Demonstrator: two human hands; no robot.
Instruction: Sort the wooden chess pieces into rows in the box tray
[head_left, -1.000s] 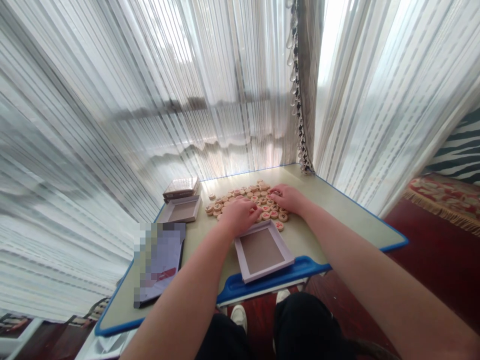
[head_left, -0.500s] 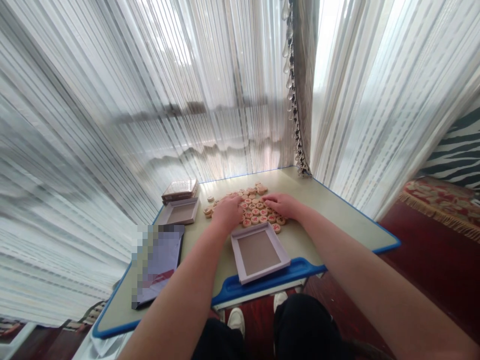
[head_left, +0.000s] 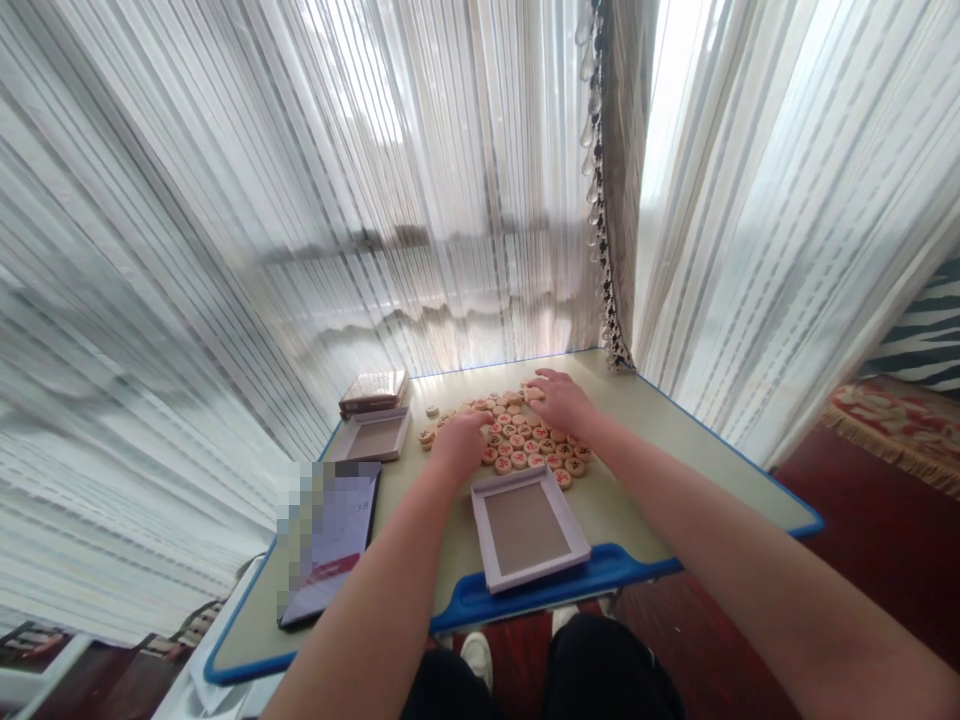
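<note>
Several round wooden game pieces [head_left: 534, 446] with red or dark marks lie spread on a pale table [head_left: 675, 450]. My left hand [head_left: 459, 440] rests palm down on the left part of the pile, fingers curled over some pieces. Farther back, my right hand [head_left: 559, 398] lies flat with fingers stretched over the far pieces. An empty shallow white box tray [head_left: 529, 526] sits just in front of the pile, near the table's blue front edge.
A second shallow tray [head_left: 373, 438] and a closed brown box [head_left: 373, 390] stand at the table's left back. A dark booklet [head_left: 330, 535] lies at the left front. Sheer curtains [head_left: 337, 200] surround the table; a red floor [head_left: 885, 510] and rug lie to the right.
My right hand has slid from the near right of the pile toward its far edge. My left hand has shifted left on the pile and stays on it. The view has shifted slightly.
</note>
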